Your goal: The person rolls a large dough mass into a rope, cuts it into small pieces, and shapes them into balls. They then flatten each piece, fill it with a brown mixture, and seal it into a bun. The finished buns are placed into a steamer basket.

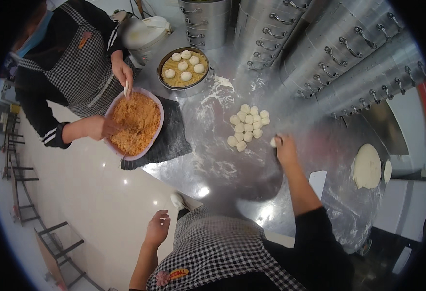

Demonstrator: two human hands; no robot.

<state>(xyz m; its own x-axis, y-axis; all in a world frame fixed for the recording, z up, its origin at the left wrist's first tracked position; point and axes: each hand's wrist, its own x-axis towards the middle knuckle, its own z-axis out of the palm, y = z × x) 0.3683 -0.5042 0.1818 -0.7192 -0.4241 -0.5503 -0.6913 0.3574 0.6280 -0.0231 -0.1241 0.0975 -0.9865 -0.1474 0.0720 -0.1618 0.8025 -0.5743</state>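
My right hand (286,149) reaches over the metal table, its fingers closed around a small piece of white dough (273,142). Just left of it lies a cluster of small dough balls (248,127), set close together. My left hand (158,228) hangs off the table's near edge, above the floor, fingers loosely bent and apart, with nothing in it. A white flat scraper (317,183) rests beside my right forearm. Farther right sit a large lump of dough (367,166) and a smaller piece of dough (387,171).
At left a co-worker (84,68) works over a bowl of orange-brown filling (158,104), which stands on a dark cloth (174,140). A round steamer (208,80) holds several buns. Tall stacks of metal steamers (261,29) line the back; loose flour (220,92) dusts the table.
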